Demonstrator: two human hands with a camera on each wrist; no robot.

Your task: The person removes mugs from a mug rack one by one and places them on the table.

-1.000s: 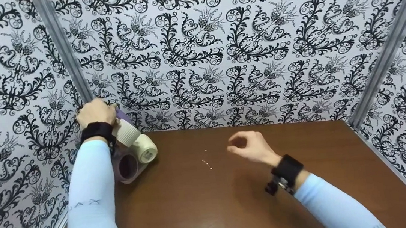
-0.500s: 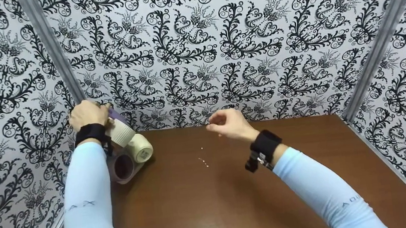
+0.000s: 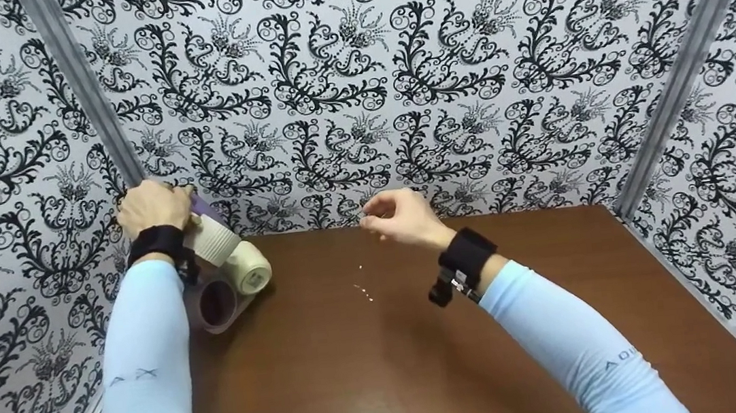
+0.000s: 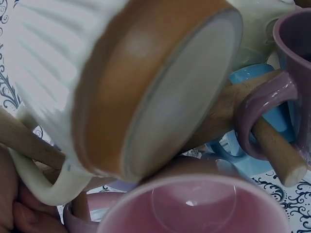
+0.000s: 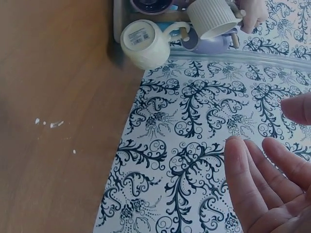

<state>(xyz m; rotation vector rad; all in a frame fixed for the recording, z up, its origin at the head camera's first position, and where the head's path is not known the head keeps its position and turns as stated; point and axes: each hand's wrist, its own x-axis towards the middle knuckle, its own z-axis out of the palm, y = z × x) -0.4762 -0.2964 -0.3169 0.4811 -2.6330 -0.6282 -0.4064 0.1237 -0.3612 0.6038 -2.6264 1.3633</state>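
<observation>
Over at the left, my left hand (image 3: 153, 207) grips the top of a wooden mug tree (image 4: 214, 119), its fingers (image 4: 30, 212) curled behind a mug handle. That handle, on a white ribbed mug (image 3: 213, 242) with a brown band near its base, hangs on a peg. Around the tree hang a cream mug (image 5: 146, 46), a lavender mug (image 5: 209, 43), a mauve mug (image 4: 291, 53), a blue mug (image 4: 250, 73) and a pink mug (image 4: 194, 206). Toward the back wall, my right hand (image 3: 403, 215) hovers with loosely bent fingers, holding nothing.
Small white crumbs (image 3: 366, 293) lie scattered mid-table on the brown tabletop (image 3: 331, 374). Patterned wall panels (image 3: 342, 86) enclose the back and both sides, joined by grey corner strips (image 3: 690, 83).
My right hand has gone up and leftward toward the back wall, its fingers still loosely bent. My left hand stays at the mug tree while the head view shifts slightly.
</observation>
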